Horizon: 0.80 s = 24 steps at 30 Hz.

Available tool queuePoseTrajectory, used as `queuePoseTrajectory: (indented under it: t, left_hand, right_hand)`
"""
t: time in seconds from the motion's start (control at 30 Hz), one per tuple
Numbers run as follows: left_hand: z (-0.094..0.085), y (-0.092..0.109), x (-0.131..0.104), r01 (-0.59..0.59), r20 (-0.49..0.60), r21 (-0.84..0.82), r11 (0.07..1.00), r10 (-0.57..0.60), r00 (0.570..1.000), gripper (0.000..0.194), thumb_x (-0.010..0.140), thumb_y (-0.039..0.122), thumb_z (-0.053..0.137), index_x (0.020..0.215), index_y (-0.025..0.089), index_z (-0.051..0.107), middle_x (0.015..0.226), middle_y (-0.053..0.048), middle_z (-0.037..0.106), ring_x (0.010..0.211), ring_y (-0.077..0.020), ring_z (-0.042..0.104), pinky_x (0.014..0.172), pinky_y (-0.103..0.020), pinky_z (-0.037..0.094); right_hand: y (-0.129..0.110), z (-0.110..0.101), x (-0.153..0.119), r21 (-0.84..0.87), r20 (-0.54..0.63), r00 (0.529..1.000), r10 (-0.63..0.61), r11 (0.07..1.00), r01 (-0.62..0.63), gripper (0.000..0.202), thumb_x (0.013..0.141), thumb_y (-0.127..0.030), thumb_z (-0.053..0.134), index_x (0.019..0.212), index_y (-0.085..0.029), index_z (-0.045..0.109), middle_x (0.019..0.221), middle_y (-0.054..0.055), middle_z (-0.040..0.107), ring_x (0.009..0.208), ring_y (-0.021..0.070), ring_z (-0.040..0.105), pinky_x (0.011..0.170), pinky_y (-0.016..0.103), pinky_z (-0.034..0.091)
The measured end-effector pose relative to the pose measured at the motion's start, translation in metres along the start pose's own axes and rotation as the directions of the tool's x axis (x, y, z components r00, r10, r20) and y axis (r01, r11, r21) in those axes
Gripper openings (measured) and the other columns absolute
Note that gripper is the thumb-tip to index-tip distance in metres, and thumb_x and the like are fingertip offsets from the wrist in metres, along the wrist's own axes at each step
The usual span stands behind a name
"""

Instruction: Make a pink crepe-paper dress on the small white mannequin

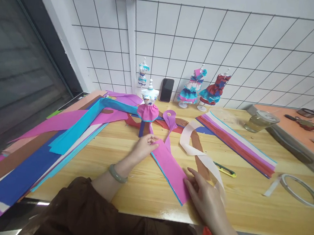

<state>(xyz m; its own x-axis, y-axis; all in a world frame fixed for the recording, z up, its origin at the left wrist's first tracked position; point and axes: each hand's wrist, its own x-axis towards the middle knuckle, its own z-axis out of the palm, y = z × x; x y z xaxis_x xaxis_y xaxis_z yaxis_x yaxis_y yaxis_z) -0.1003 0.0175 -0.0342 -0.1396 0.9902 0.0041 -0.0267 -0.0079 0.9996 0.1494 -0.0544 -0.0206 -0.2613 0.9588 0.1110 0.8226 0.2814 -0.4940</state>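
Note:
A pink crepe paper strip (171, 171) with a blue layer along its lower edge lies slantwise in front of me. My left hand (145, 146) pinches its upper left corner between thumb and fingers. At the strip's lower right edge, my right hand (202, 193) rests with fingers apart, the thumb touching the paper. Just beyond my left hand stands a small mannequin (149, 96) with a pink paper skirt (147, 112). A purple ribbon-like strip (170, 120) curls behind the pink paper, and a white strip (195, 149) loops to the right.
Long coloured paper strips (34, 160) pile up at left. More strips (238, 144), a green cutter (224, 170), a tape roll (302, 190) and a cup (261, 121) lie or stand at right. Against the tiled wall are a phone (167, 90) and dressed mannequins (191, 87).

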Motion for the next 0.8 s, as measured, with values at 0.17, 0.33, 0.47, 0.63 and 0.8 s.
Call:
queuePoseTrajectory:
  t: [0.17, 0.33, 0.47, 0.63, 0.8]
  left_hand:
    - [-0.002, -0.007, 0.001, -0.115, 0.024, 0.167, 0.979, 0.113, 0.993, 0.029, 0.069, 0.013, 0.065, 0.098, 0.015, 0.063, 0.079, -0.003, 0.064, 0.075, -0.0125, 0.06, 0.073, -0.024, 0.046]
    - [-0.004, -0.008, 0.001, -0.19, 0.075, 0.302, 0.934, 0.176, 0.982, 0.034, 0.072, 0.015, 0.063, 0.106, 0.016, 0.062, 0.087, -0.004, 0.066, 0.08, -0.0137, 0.062, 0.076, -0.026, 0.048]
    - [-0.005, -0.005, 0.0, -0.23, 0.095, 0.413, 0.881, 0.21, 0.973, 0.033, 0.074, 0.015, 0.061, 0.107, 0.016, 0.062, 0.093, -0.005, 0.067, 0.086, -0.0155, 0.062, 0.081, -0.028, 0.049]
    - [-0.007, 0.002, -0.005, -0.316, 0.165, 0.536, 0.783, 0.269, 0.949, 0.033, 0.078, 0.012, 0.056, 0.11, 0.017, 0.061, 0.098, -0.007, 0.066, 0.091, -0.0181, 0.061, 0.086, -0.034, 0.049]
    - [-0.004, 0.017, -0.015, -0.479, 0.313, 0.608, 0.633, 0.364, 0.877, 0.041, 0.08, 0.023, 0.061, 0.12, 0.02, 0.056, 0.121, -0.01, 0.057, 0.12, -0.0244, 0.045, 0.106, -0.044, 0.033]
  right_hand:
    - [-0.005, -0.003, -0.005, -0.133, -0.177, 0.948, -0.265, 0.961, 0.244, 0.026, 0.09, -0.03, 0.044, 0.106, -0.024, 0.064, 0.099, 0.011, 0.066, 0.092, 0.0304, 0.06, 0.075, 0.045, 0.046]
    - [-0.023, 0.004, -0.019, 0.018, -0.14, 0.852, -0.504, 0.859, 0.511, 0.026, 0.092, -0.02, 0.046, 0.114, -0.022, 0.058, 0.103, 0.011, 0.062, 0.098, 0.0248, 0.055, 0.083, 0.042, 0.047]
    - [-0.027, 0.014, -0.026, 0.002, -0.118, 0.804, -0.583, 0.809, 0.587, 0.021, 0.091, -0.016, 0.048, 0.109, -0.017, 0.06, 0.098, 0.01, 0.063, 0.092, 0.0229, 0.056, 0.078, 0.04, 0.048]
    - [-0.025, 0.016, -0.03, -0.089, -0.144, 0.733, -0.665, 0.747, 0.659, 0.019, 0.091, -0.014, 0.049, 0.103, -0.013, 0.064, 0.095, 0.01, 0.067, 0.088, 0.0223, 0.057, 0.075, 0.038, 0.049]
    - [-0.02, 0.018, -0.034, -0.143, -0.102, 0.699, -0.708, 0.706, 0.694, 0.025, 0.092, -0.013, 0.047, 0.111, -0.01, 0.063, 0.109, 0.012, 0.067, 0.094, 0.0242, 0.056, 0.077, 0.04, 0.05]
